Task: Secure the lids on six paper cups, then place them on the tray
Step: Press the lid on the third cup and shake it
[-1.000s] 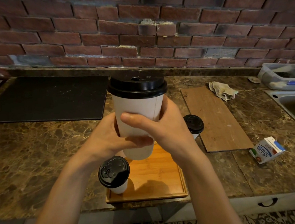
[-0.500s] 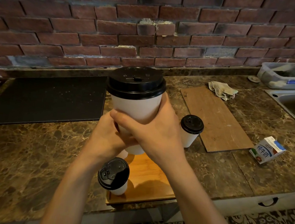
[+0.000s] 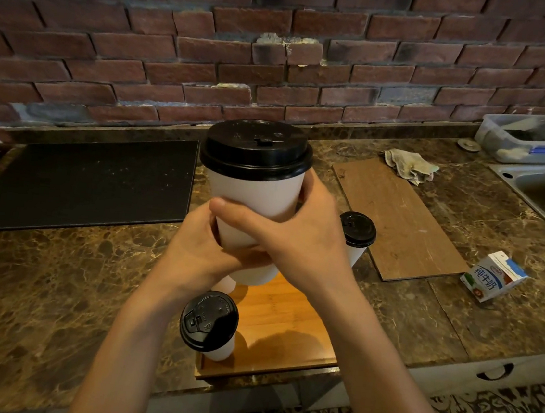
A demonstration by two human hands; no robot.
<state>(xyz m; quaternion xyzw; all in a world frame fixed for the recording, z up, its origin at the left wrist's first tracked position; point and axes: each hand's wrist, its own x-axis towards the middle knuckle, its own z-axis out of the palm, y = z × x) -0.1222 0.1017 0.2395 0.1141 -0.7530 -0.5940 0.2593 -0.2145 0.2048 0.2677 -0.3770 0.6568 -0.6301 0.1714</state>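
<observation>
Both the left hand and the right hand are gripping the white black-lidded paper cup, holding it above the bamboo tray.

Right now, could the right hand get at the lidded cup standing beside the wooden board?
Probably not yet: the right hand grips the raised cup together with the left hand. The counter cup stands just past its wrist with nothing between, so once it lets go the way looks free.
</observation>
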